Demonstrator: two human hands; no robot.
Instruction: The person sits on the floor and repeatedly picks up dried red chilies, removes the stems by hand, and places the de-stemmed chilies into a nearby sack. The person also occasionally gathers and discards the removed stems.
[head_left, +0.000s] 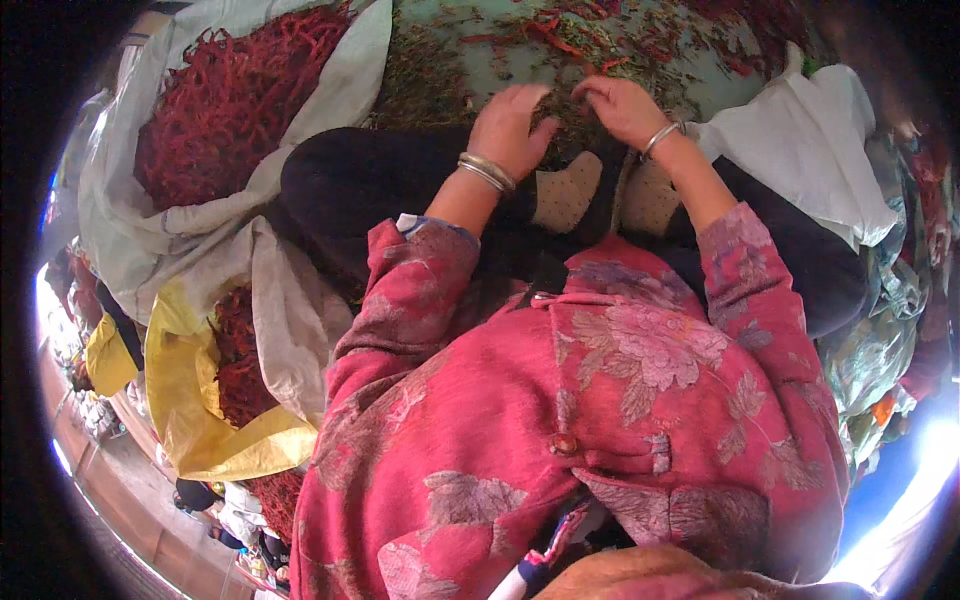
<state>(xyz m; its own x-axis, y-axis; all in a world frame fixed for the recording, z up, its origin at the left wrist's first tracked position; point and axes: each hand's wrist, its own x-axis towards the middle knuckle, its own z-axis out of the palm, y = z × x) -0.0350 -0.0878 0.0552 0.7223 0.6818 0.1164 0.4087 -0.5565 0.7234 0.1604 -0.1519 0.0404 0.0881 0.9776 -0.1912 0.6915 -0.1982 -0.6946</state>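
Both of my hands are raised over a pale sheet (491, 64) strewn with dried red chillies (555, 37) and green-brown stems and bits. My left hand (514, 127) has its thumb apart from its fingers, and nothing shows in it; bangles circle the wrist. Close by on the right, my right hand (626, 111) is curled, thumb and fingertips near each other beside a reddish chilli; whether it pinches anything is unclear. Between and below the hands lie dark stem scraps and my feet in dotted beige socks (568, 191).
A large white woven sack (352, 71) full of dried red chillies (232, 112) stands at the left. Below it is a yellow-lined sack (180, 382) with more chillies. White cloth (806, 150) covers my right knee, beside crumpled plastic (874, 360). A person (232, 510) appears at the lower left.
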